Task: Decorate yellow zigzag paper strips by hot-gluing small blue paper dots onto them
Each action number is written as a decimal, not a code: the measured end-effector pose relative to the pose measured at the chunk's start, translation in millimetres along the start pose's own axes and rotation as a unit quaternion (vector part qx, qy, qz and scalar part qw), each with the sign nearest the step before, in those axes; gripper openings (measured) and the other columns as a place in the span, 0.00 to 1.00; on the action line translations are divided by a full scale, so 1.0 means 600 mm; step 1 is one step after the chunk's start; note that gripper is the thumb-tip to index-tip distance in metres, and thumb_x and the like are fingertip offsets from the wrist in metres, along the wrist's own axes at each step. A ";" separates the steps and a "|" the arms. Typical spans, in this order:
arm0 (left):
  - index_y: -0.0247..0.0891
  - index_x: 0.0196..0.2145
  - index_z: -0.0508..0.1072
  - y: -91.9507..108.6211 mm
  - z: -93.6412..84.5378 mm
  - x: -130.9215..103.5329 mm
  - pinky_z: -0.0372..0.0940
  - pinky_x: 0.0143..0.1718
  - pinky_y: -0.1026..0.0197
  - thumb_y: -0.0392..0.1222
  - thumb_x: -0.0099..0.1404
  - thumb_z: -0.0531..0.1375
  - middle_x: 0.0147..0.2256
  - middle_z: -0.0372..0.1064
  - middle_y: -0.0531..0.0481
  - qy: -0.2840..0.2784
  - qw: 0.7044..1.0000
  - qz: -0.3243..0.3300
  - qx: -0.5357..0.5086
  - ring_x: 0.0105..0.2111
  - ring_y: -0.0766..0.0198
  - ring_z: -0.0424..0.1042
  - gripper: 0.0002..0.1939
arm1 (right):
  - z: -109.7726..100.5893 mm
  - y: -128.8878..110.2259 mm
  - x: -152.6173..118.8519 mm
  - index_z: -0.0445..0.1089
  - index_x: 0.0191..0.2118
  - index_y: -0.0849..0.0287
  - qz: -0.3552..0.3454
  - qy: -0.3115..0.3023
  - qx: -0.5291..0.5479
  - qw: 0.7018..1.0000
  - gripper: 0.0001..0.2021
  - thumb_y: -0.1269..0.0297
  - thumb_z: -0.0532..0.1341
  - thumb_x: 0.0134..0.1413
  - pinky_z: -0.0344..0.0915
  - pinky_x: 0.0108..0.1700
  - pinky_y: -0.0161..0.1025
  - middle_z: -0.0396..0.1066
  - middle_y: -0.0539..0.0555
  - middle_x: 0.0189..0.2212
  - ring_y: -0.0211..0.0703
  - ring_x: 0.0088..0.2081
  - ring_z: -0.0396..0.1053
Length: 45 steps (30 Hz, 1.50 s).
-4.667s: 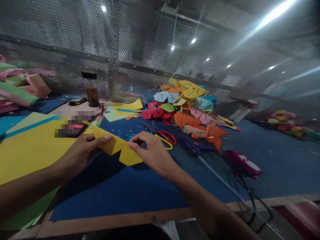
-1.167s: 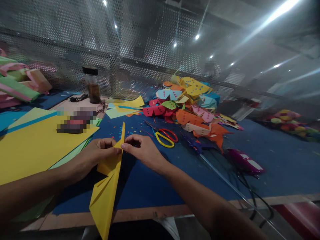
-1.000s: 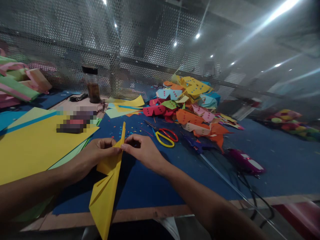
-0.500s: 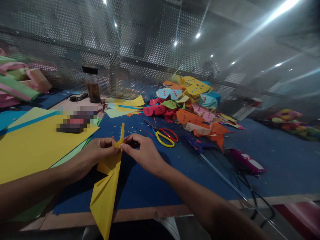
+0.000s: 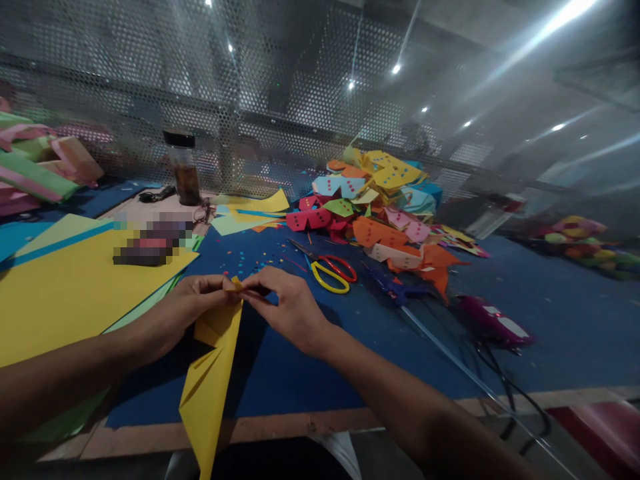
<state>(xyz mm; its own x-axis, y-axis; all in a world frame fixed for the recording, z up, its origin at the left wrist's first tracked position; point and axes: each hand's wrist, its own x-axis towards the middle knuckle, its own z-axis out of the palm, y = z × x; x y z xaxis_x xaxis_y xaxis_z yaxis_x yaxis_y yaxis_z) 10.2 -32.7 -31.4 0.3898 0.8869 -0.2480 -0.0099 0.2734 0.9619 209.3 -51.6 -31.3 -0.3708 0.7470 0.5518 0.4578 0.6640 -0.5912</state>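
Observation:
A folded yellow paper (image 5: 215,380) hangs down from my two hands, its long lower tip reaching past the table's front edge. My left hand (image 5: 193,303) pinches its upper end between thumb and fingers. Close beside it, my right hand (image 5: 283,303) pinches the narrow top strip, which is bent over at the fingertips. The fingers hide part of that fold. Right of my hands, scissors (image 5: 327,272) with one red and one yellow handle lie on the blue table top (image 5: 295,387).
Behind the scissors is a pile of colourful folded papers (image 5: 385,173). A blue glue gun (image 5: 395,287) and a purple device (image 5: 495,323) with cables lie right. Yellow sheets (image 5: 75,293), a pixelated object (image 5: 153,243) and a dark-lidded jar (image 5: 185,170) are left.
The yellow strip that stood upright above my fingers is now bent down between them. My right hand has shifted slightly left; my left hand has hardly moved.

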 end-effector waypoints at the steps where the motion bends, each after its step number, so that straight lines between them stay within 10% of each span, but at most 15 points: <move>1: 0.38 0.28 0.79 0.001 0.000 -0.001 0.59 0.26 0.67 0.51 0.44 0.78 0.26 0.73 0.54 0.002 1.000 -0.004 -0.002 0.25 0.66 0.68 0.19 | 0.000 0.003 -0.001 0.77 0.42 0.58 -0.017 0.000 -0.009 1.000 0.03 0.70 0.65 0.66 0.69 0.44 0.36 0.80 0.53 0.39 0.41 0.40 0.76; 11: 0.36 0.24 0.77 0.018 0.007 -0.010 0.59 0.20 0.69 0.60 0.36 0.79 0.20 0.72 0.54 -0.010 0.999 -0.037 -0.013 0.20 0.68 0.67 0.28 | -0.011 0.010 -0.008 0.76 0.49 0.58 -0.095 -0.039 -0.142 0.985 0.09 0.68 0.59 0.72 0.71 0.48 0.40 0.81 0.56 0.42 0.44 0.45 0.76; 45: 0.37 0.31 0.82 0.000 -0.015 0.006 0.63 0.27 0.64 0.51 0.53 0.74 0.29 0.78 0.48 -0.054 0.998 -0.020 -0.013 0.27 0.62 0.72 0.15 | -0.016 -0.013 -0.012 0.75 0.50 0.65 -0.177 -0.071 -0.386 0.903 0.12 0.70 0.55 0.74 0.60 0.39 0.43 0.80 0.56 0.38 0.46 0.39 0.70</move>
<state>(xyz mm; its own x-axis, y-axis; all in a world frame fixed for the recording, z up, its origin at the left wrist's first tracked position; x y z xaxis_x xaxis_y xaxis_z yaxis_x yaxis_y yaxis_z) 3.2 -26.0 -33.4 0.4866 0.8306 -0.2707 -0.0160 0.3182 0.9479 216.3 -62.1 -25.0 -0.6787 0.5263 0.5123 0.6970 0.6815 0.2232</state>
